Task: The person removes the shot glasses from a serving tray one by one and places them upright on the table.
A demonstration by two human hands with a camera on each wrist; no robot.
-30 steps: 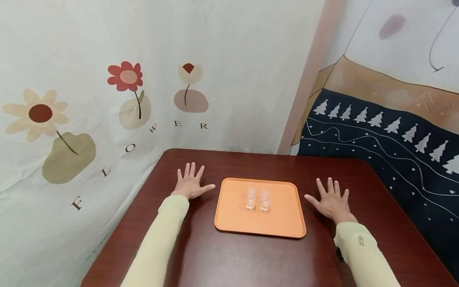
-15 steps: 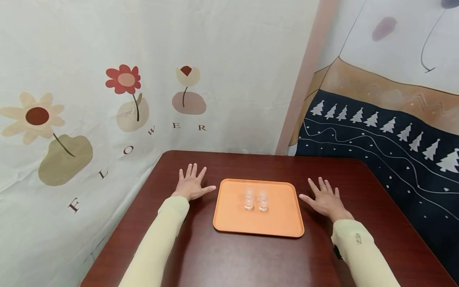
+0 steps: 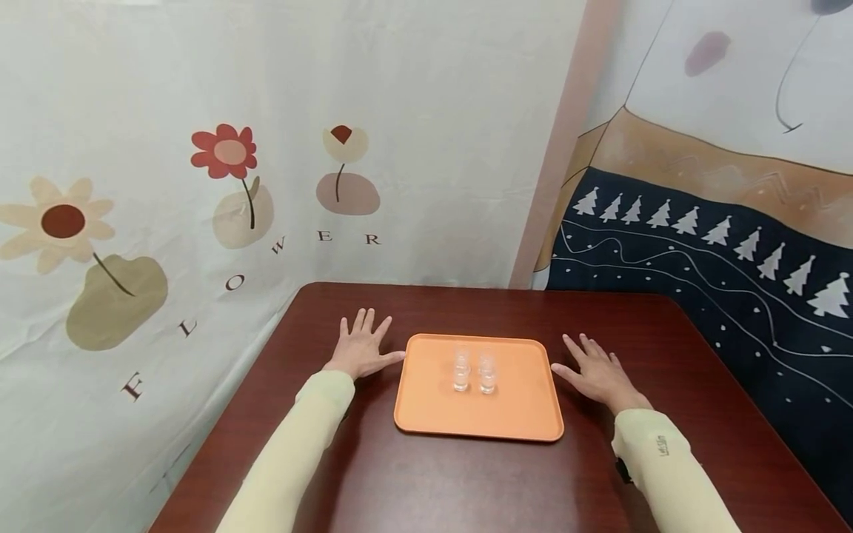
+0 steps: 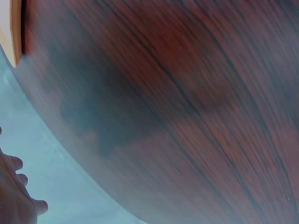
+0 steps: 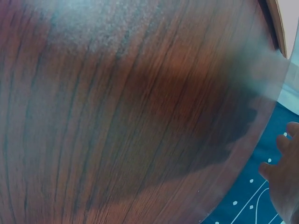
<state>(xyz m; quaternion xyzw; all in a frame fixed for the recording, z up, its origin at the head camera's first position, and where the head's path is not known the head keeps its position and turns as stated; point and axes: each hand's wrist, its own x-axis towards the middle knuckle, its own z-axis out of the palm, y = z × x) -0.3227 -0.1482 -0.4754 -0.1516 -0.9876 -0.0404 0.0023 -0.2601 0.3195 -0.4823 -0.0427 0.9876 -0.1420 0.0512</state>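
Note:
An orange tray lies on the dark red wooden table. Several small clear glasses, among them a front left glass and a front right glass, stand grouped on it, left of its middle. Left of the tray is my left hand, fingers spread and thumb pointing at the tray's edge; whether the thumb touches it I cannot tell. To the right, my right hand is stretched out, its thumb close to the tray's right side. Both hands hold nothing. Each wrist view shows only part of a hand above the table, with its shadow.
Behind the table hangs a pale cloth printed with flowers and letters. A dark blue cloth with white trees hangs on the right. The table's far edge runs close to the cloths.
My right hand has moved left, nearer the tray, its fingers drawing closer together. My left hand has shifted slightly right toward the tray. The glasses keep their places on the tray.

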